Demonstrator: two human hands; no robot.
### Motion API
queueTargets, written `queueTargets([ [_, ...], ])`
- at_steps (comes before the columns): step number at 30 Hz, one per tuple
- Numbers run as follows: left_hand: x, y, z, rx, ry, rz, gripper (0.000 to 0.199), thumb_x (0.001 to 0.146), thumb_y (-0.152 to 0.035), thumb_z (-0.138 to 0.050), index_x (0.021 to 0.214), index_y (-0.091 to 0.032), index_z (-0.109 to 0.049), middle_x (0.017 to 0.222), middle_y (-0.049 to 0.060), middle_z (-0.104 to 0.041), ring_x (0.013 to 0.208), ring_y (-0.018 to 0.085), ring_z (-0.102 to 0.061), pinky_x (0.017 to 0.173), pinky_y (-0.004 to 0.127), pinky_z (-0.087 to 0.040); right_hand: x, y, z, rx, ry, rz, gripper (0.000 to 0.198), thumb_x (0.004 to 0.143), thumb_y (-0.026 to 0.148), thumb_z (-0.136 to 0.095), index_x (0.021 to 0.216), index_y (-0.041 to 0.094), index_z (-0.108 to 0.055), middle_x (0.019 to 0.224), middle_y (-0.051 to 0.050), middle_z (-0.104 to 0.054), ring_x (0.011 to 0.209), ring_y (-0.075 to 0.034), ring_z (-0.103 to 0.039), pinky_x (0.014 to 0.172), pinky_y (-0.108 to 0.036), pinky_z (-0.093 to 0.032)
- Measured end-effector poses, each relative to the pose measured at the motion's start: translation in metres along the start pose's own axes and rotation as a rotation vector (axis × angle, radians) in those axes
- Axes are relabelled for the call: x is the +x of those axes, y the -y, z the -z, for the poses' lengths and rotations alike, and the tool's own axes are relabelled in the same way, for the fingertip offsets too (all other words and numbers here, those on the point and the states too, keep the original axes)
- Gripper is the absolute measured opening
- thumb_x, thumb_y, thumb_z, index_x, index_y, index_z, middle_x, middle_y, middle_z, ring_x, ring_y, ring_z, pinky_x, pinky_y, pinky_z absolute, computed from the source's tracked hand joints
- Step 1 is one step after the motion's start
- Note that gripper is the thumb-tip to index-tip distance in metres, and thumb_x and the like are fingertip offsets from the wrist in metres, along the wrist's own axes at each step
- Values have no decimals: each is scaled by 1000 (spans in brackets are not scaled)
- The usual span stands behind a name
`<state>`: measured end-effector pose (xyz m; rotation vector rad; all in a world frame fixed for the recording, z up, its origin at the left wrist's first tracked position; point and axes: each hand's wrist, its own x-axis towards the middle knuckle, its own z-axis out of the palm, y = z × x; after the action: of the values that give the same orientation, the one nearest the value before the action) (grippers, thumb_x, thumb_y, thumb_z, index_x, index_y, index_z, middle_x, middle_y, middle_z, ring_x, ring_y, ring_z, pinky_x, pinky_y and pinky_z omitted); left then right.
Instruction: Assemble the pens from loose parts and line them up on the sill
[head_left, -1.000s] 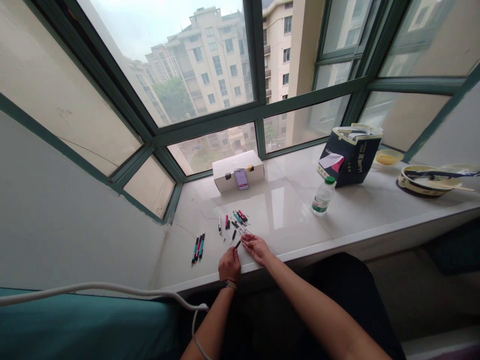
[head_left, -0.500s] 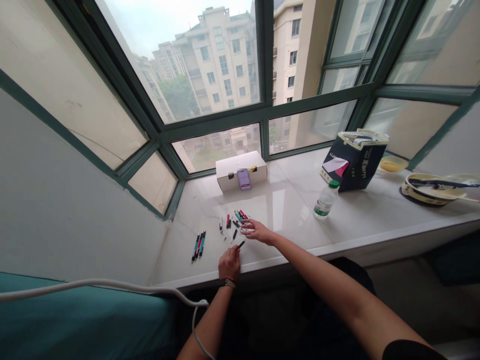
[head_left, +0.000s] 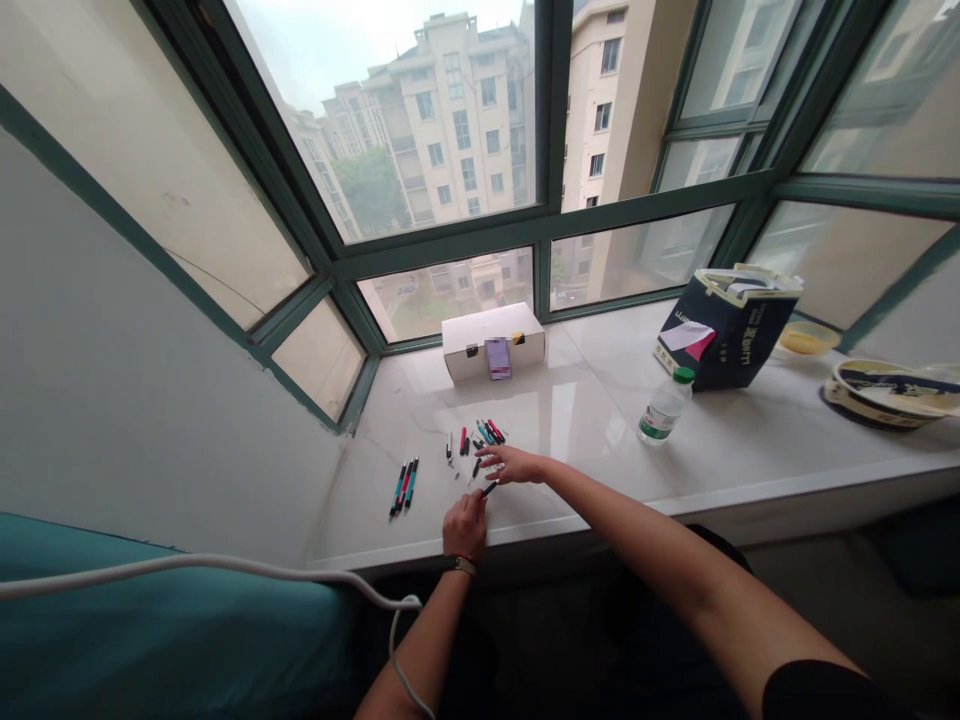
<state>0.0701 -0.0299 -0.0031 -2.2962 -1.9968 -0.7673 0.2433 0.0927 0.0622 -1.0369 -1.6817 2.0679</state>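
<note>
My left hand (head_left: pixel 465 524), with a band on the wrist, is closed around a slim black pen part (head_left: pixel 490 488) near the front edge of the sill. One end of that part sticks out to the upper right of the fingers. Just beyond it, my right hand (head_left: pixel 516 465) reaches over several loose pen parts (head_left: pixel 491 432), its fingers apart and nothing visible in them; some of the pieces are hidden beneath it. A black-and-white piece (head_left: pixel 449 448) and a red barrel (head_left: pixel 463 440) lie to its left. Further left, several teal, red and black pens (head_left: pixel 405 488) lie side by side.
Against the window stands a white box (head_left: pixel 493 340) with a purple label. To the right are a green-capped bottle (head_left: pixel 666 408), a dark paper bag (head_left: pixel 726 325), a yellowish bowl (head_left: pixel 808 338) and a round container (head_left: pixel 885 395). A white cable (head_left: pixel 225 567) crosses the lower left.
The view has shifted slightly, so things on the sill appear further right. My right hand has come a little closer to the pen part in my left hand. The left still grips it.
</note>
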Motion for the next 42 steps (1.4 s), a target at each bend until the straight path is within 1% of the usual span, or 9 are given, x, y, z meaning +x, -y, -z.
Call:
queueTargets([
  [10,0,1,1,4,2,-9,26,98,-28,-38,113,-24,-59,88,2,-67,81,16,-61,71,26,-41,3,18,-2,-214,109,-60,69,66,8,-74,130,23,-53,132,-14,-54,96,-18,-64,71,-21,-51],
  [13,0,0,0,11,-18,-6,26,98,-28,-39,113,-25,-60,88,2,-67,79,16,-61,70,26,-42,2,21,-6,-162,66,-76,59,67,11,-74,124,21,-58,128,-13,-57,94,-18,-64,72,-23,-51],
  [16,0,0,-1,10,-47,6,26,97,-27,-40,111,-25,-62,88,2,-68,80,16,-62,70,26,-42,2,21,-8,-68,-33,-75,47,73,21,-72,118,22,-62,119,-10,-63,96,-18,-63,76,-27,-50],
  [21,0,1,-3,-3,-56,14,27,97,-27,-40,111,-23,-62,88,4,-69,79,16,-62,70,27,-44,-4,10,-7,-41,-265,84,34,78,27,-68,110,17,-65,105,-11,-68,97,-20,-63,84,-32,-49],
  [25,-1,2,-5,-4,-56,13,27,97,-28,-39,110,-23,-62,89,4,-69,81,17,-63,72,27,-44,-17,-12,-8,-165,-226,104,34,74,23,-71,106,16,-64,101,-9,-68,79,-17,-66,69,-28,-52],
  [29,-1,2,-6,-1,-40,14,28,98,-30,-37,111,-22,-61,90,4,-68,82,17,-63,73,27,-44,-20,-29,-12,-182,-253,119,21,73,19,-70,93,14,-64,82,-4,-67,62,-13,-65,58,-23,-50],
  [32,-1,3,-6,0,-34,8,29,99,-30,-37,112,-22,-61,89,4,-68,82,17,-63,73,27,-44,-17,-31,-14,-191,-305,146,13,75,19,-68,86,13,-65,73,-2,-65,60,-12,-65,57,-22,-49],
  [37,-2,3,-7,7,-46,0,28,98,-29,-37,112,-22,-61,88,4,-68,82,17,-63,73,27,-45,-14,-30,-14,-240,-312,137,7,77,18,-67,82,14,-66,72,-2,-67,60,-13,-64,57,-22,-47],
  [42,-2,3,-7,26,-39,-3,29,98,-29,-37,112,-22,-61,89,4,-68,81,17,-63,72,27,-44,-17,-27,-17,-496,-341,139,13,85,24,-59,81,15,-68,71,-3,-69,65,-14,-63,64,-24,-45],
])
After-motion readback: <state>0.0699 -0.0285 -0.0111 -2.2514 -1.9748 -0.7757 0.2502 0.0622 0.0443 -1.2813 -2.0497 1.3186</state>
